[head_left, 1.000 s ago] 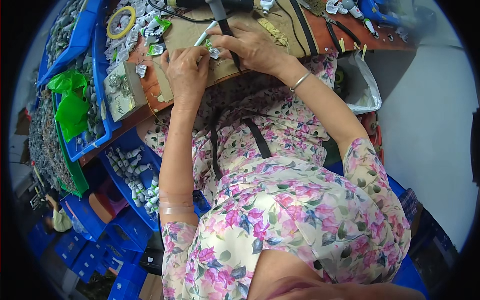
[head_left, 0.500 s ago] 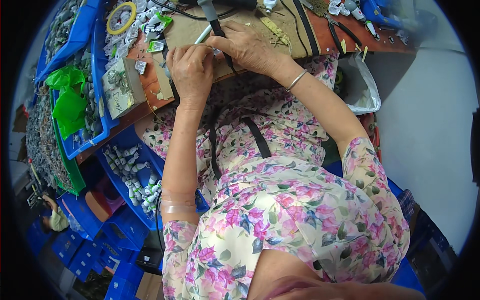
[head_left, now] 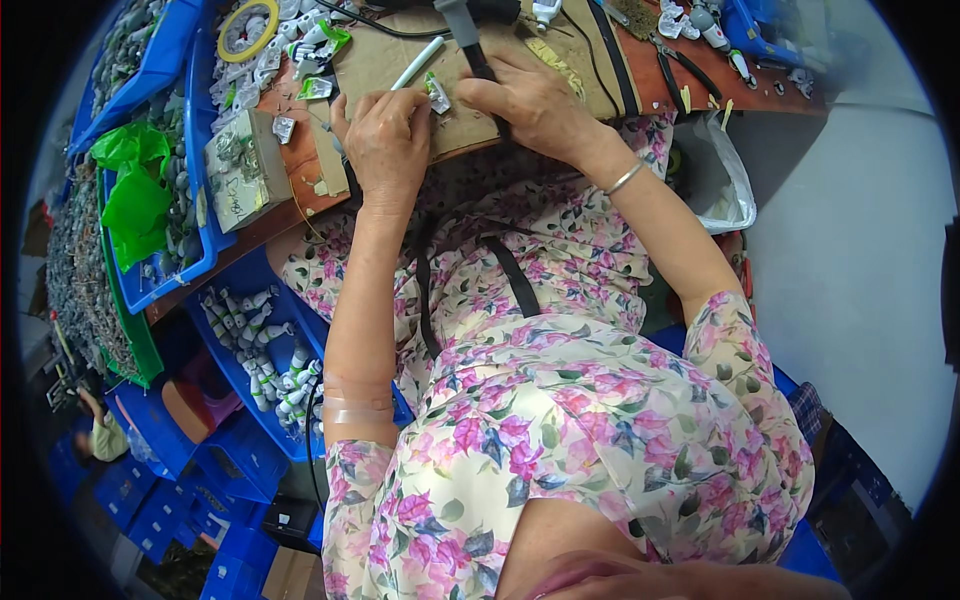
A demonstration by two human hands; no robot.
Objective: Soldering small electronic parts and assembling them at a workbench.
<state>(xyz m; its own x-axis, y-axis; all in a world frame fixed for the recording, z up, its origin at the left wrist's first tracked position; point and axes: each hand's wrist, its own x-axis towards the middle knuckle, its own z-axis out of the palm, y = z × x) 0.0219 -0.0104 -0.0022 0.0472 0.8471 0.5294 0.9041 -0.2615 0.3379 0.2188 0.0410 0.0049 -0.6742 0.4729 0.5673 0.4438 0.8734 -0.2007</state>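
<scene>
On the brown board [head_left: 375,50], my left hand [head_left: 385,145] rests with its fingers curled and pinched together. What lies in them is hidden. A slim white stick [head_left: 418,62] slants away from these fingertips; whether they grip its near end I cannot tell. My right hand [head_left: 530,105] is wrapped around a long tool [head_left: 472,55] with a grey upper part and a black shaft, held at a slant. Between the two hands, nearer the right, sits a small clear-and-green piece [head_left: 436,93].
Clear and white parts and a yellow tape ring [head_left: 248,30] crowd the left, beside a small block-shaped box [head_left: 248,172]. Pliers [head_left: 685,72] lie at the right. Blue bins [head_left: 215,235] of parts stand left; a white bag [head_left: 735,185] hangs right.
My right hand has moved right, away from the left hand, taking the grey-and-black tool along. The clear-and-green piece and more of the white stick now show. My left hand has barely moved.
</scene>
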